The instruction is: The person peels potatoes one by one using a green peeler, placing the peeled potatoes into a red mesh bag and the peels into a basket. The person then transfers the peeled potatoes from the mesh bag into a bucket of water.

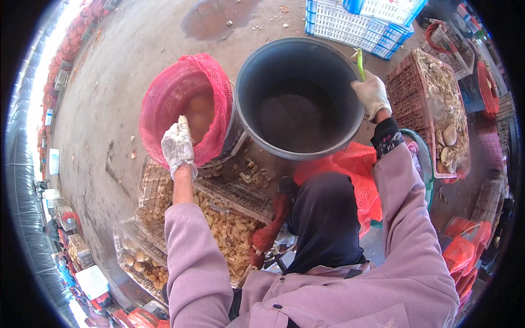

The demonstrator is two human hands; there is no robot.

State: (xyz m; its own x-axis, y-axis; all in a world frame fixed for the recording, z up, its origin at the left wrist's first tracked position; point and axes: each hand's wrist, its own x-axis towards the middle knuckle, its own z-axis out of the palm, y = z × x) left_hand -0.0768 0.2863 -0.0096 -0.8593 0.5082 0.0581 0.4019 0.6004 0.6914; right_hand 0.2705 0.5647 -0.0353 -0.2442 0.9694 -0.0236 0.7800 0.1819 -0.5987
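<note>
My left hand, in a thin whitish glove, is at the near side of a pink mesh bag that lines a bucket. Murky liquid and pale rounded things show inside. Something pale is at its fingertips; whether it is held or only glove cannot be told. Beside it stands a large dark grey tub with what looks like dark liquid at the bottom. My right hand, in a white knit glove, is at the tub's right rim. It grips a green-handled tool, whose handle points up.
Below my left arm is a crate of yellowish pieces, with a curved-blade knife on top. A pink crate with pale scraps and shells is at right. Red mesh lies near my knee; blue-and-white crates stand beyond.
</note>
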